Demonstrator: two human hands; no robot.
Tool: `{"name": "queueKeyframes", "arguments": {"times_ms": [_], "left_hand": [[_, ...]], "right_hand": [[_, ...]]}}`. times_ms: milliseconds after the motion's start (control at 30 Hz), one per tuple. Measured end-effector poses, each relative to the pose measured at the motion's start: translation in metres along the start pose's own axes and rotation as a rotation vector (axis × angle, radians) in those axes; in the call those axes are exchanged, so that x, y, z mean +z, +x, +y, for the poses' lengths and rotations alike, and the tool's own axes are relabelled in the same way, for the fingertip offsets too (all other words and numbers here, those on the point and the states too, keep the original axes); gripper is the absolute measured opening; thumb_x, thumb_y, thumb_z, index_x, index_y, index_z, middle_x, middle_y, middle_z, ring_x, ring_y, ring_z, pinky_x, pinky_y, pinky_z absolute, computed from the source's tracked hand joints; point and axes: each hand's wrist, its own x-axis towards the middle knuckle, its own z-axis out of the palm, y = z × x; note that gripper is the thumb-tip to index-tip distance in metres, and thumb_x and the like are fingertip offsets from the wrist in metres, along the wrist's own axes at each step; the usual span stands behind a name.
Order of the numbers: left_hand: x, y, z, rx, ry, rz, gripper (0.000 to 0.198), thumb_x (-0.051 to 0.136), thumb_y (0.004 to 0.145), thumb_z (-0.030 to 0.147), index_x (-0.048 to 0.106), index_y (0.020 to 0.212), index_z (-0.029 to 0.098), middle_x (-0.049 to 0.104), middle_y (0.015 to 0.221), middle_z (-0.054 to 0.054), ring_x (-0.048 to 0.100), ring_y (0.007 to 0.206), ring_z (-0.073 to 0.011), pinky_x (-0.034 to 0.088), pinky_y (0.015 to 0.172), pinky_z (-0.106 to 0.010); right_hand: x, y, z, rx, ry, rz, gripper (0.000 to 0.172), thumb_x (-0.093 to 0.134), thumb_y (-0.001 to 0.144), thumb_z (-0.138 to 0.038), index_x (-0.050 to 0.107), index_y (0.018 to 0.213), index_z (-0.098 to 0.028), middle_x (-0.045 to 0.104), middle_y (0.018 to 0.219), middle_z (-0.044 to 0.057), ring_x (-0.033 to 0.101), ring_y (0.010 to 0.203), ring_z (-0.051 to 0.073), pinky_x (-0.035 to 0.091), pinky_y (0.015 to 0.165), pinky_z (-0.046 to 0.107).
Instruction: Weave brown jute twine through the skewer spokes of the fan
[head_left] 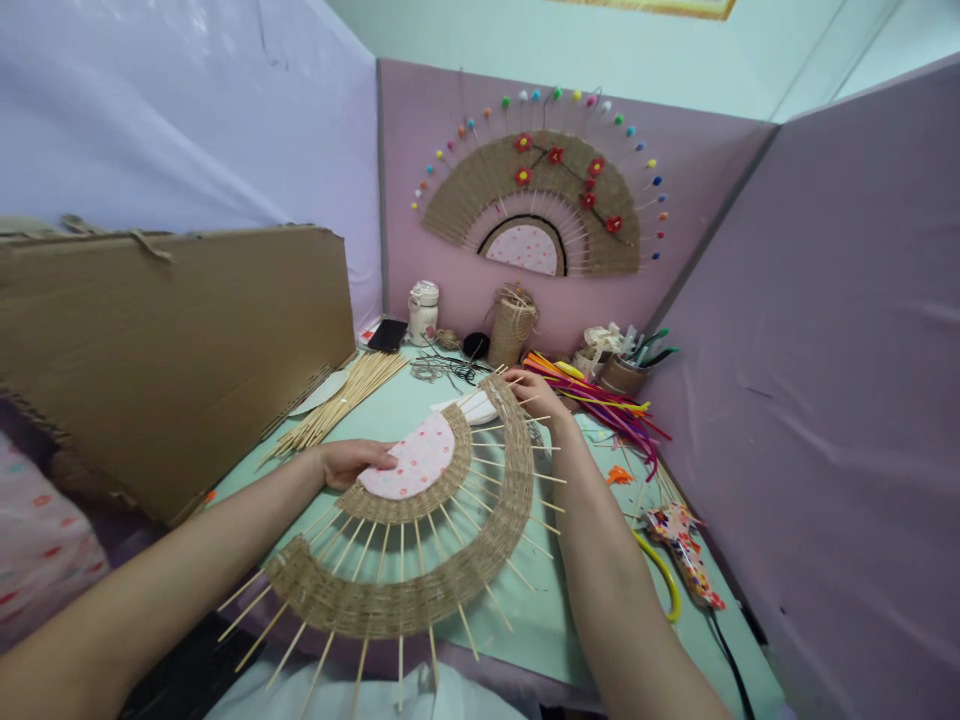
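Note:
A half-round woven fan [397, 604] of tan cord and thin wooden sticks lies tilted in front of me, its stick ends fanning out toward my body. At its centre is a white half-disc with pink dots [427, 455]. My left hand [358, 462] grips that half-disc by its left part, thumb on top and fingers underneath. At the fan's upper right end, my right hand [534, 392] has its fingers closed around the edge of the woven band. Some of the right fingers are hidden behind the fan.
A finished fan with red flowers [555, 156] hangs on the pink back wall. Loose sticks [352, 395] lie left, beside a cardboard sheet [180, 360]. Pipe cleaners [600, 400], a wrapped glue gun [684, 550] and a yellow handle [664, 575] are at right. A twine roll [512, 325] stands behind.

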Motion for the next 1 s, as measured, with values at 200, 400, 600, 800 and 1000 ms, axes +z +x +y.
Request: {"name": "queueKeyframes", "arguments": {"times_ms": [200, 400, 600, 800, 1000], "left_hand": [[0.008, -0.002, 0.001, 0.009, 0.128, 0.014, 0.068, 0.073, 0.067, 0.019, 0.048, 0.13, 0.016, 0.07, 0.099, -0.01, 0.066, 0.086, -0.0201, 0.049, 0.078, -0.027], [0.03, -0.008, 0.016, 0.019, 0.433, 0.05, 0.072, 0.077, 0.061, 0.025, 0.05, 0.128, 0.02, 0.065, 0.108, -0.009, 0.063, 0.088, -0.0201, 0.048, 0.067, -0.024], [0.052, 0.024, 0.065, 0.196, 0.629, 0.245, 0.056, 0.071, 0.069, 0.038, 0.055, 0.119, 0.019, 0.065, 0.086, -0.004, 0.058, 0.068, -0.0115, 0.037, 0.051, -0.018], [0.085, 0.093, 0.087, 0.46, 0.45, 0.397, 0.046, 0.072, 0.069, 0.033, 0.055, 0.108, 0.014, 0.063, 0.069, -0.003, 0.059, 0.061, -0.012, 0.042, 0.058, -0.024], [0.096, 0.106, 0.079, 0.584, 0.363, 0.557, 0.036, 0.072, 0.068, 0.022, 0.062, 0.101, 0.012, 0.058, 0.057, 0.002, 0.05, 0.047, -0.0061, 0.037, 0.047, -0.019]], "right_hand": [[0.001, 0.001, -0.002, 0.003, -0.026, 0.023, 0.022, 0.066, 0.06, -0.032, 0.066, 0.079, -0.02, 0.063, 0.071, -0.001, 0.052, 0.059, 0.011, 0.038, 0.055, 0.024], [0.0, 0.001, -0.001, 0.004, -0.05, -0.041, 0.023, 0.066, 0.061, -0.036, 0.068, 0.078, -0.02, 0.064, 0.072, 0.0, 0.052, 0.057, 0.011, 0.038, 0.053, 0.022], [0.003, 0.002, -0.001, -0.005, -0.104, -0.085, 0.021, 0.065, 0.062, -0.033, 0.07, 0.078, -0.02, 0.064, 0.071, 0.0, 0.048, 0.055, 0.009, 0.034, 0.049, 0.02], [0.007, 0.001, -0.005, -0.013, -0.181, -0.178, 0.02, 0.062, 0.064, -0.03, 0.07, 0.076, -0.018, 0.06, 0.064, -0.002, 0.041, 0.05, 0.006, 0.03, 0.047, 0.019], [-0.002, -0.004, -0.013, 0.018, -0.157, -0.327, 0.029, 0.057, 0.064, -0.022, 0.069, 0.089, -0.015, 0.061, 0.071, 0.0, 0.041, 0.052, 0.005, 0.029, 0.048, 0.017]]}}
